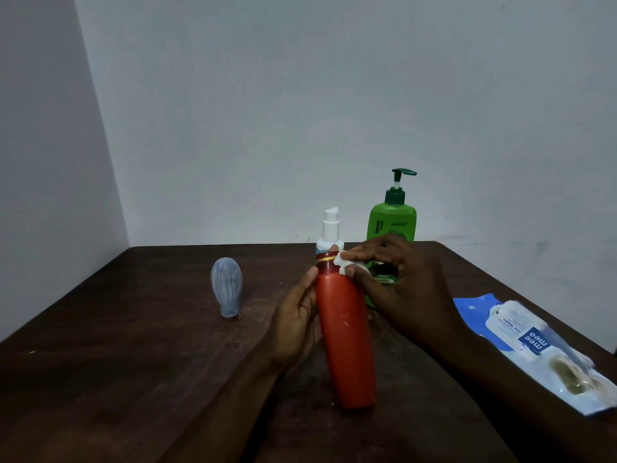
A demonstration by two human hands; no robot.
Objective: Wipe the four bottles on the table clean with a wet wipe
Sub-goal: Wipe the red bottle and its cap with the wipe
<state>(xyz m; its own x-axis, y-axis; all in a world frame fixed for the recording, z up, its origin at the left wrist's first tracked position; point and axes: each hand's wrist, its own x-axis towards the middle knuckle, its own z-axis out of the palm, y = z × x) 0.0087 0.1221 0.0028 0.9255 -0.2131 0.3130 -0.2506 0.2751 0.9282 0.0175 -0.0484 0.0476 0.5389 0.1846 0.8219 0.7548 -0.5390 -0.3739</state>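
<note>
Four bottles are in view. The red bottle (345, 329) leans at the middle of the surface (133, 362), gripped round its upper side by the left hand (297, 329). Whether its base rests down I cannot tell. The right hand (400, 279) pinches a folded wipe (347, 262) against the neck, by the gold ring. The white bottle (330, 228) and green bottle (392, 218) stand close behind, and the blue bottle (226, 287) stands well apart to the left. A hard rub could likely twist the wet red bottle out of the one-handed grip. A long stroke might knock the white bottle over.
</note>
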